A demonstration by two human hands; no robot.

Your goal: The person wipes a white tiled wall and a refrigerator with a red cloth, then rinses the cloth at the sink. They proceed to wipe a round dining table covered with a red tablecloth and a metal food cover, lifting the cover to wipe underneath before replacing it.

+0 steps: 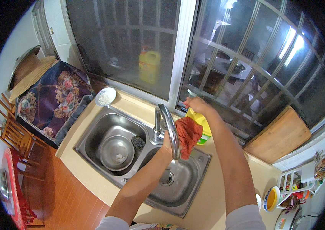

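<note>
Behind the chrome faucet [170, 126], my left hand [167, 143] grips a red-orange cloth [189, 135]; the spout hides part of the fingers. My right hand [196, 104] is at the top of a yellow plastic bottle [205, 123], its fingers curled at the cap or pump, whose exact grip is unclear. The cloth overlaps the bottle's front. Under my left forearm lies the right sink basin [179, 187] with its drain. In the left basin [112, 120] sit a round metal bowl [117, 153] with small white bits in it and a dark scouring pad [138, 143].
A dish of white grains [105, 97] stands at the counter's back left corner. A wooden cutting board [280, 136] leans at the window on the right. A white rack [294, 184] and a yellow-filled bowl [271, 199] stand at the right. A floral cloth [61, 100] covers something at the left.
</note>
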